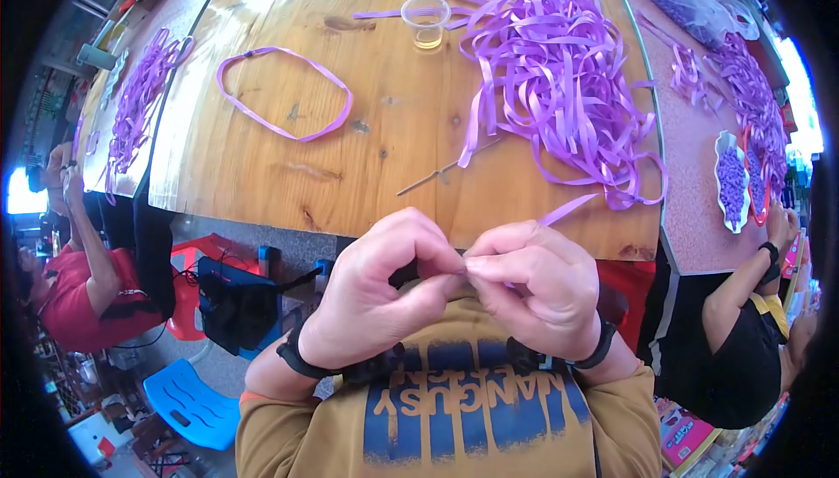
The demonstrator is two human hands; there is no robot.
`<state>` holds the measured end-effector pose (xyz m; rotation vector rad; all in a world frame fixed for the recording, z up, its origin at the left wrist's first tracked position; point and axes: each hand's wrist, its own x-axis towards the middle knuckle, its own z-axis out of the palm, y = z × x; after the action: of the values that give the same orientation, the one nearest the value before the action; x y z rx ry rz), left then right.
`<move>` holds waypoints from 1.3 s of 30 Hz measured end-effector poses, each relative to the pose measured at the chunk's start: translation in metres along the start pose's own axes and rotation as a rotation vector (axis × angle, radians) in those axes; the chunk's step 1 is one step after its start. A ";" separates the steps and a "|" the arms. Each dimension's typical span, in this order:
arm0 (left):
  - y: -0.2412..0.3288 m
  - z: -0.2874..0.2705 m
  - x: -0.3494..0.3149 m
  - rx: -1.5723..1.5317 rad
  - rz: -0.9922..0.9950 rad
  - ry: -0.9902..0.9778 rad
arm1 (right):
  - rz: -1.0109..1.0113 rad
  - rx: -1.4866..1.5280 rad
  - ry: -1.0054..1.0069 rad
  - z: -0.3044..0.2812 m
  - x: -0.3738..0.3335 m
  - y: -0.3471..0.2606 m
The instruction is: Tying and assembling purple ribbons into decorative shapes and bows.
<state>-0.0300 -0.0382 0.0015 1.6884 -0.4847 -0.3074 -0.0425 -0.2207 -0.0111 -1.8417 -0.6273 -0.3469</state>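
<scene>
In front of my chest, at the table's near edge, both hands meet with their fingertips pinched together. My right hand [537,277] is closed on a purple ribbon [570,209], whose free length sticks out past the knuckles toward the table. My left hand [384,281] is pinched shut against the right fingertips; what lies between its fingers is hidden. A big tangled heap of purple ribbons [559,76] covers the right part of the wooden table [393,102]. To the left lies a closed purple ribbon loop [306,137]. Between them rests a thin metal rod-like tool [446,168].
A clear plastic cup [426,22] with some yellowish content stands beside the heap. Co-workers sit left [96,277] and right [743,321] at pink tables. A scalloped white dish [732,183] of purple pieces is on the right. A blue stool [194,401] stands lower left.
</scene>
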 end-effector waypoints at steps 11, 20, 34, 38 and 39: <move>0.006 0.004 -0.002 -0.604 -0.427 0.060 | 0.016 -0.030 0.058 0.003 -0.002 -0.001; 0.000 0.006 -0.002 -0.287 -0.345 -0.010 | 0.032 -0.064 0.016 0.002 -0.006 0.001; -0.004 0.012 -0.007 -0.017 -0.226 0.265 | 0.140 -0.063 0.005 0.001 -0.010 -0.001; -0.001 0.006 -0.005 0.287 -0.001 0.103 | 0.177 0.062 -0.001 -0.004 -0.011 -0.002; 0.000 0.006 -0.007 0.294 -0.017 0.168 | 0.177 0.043 0.016 -0.004 -0.010 -0.003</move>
<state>-0.0386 -0.0400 -0.0002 1.9855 -0.4051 -0.1076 -0.0522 -0.2261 -0.0131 -1.8354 -0.4530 -0.2288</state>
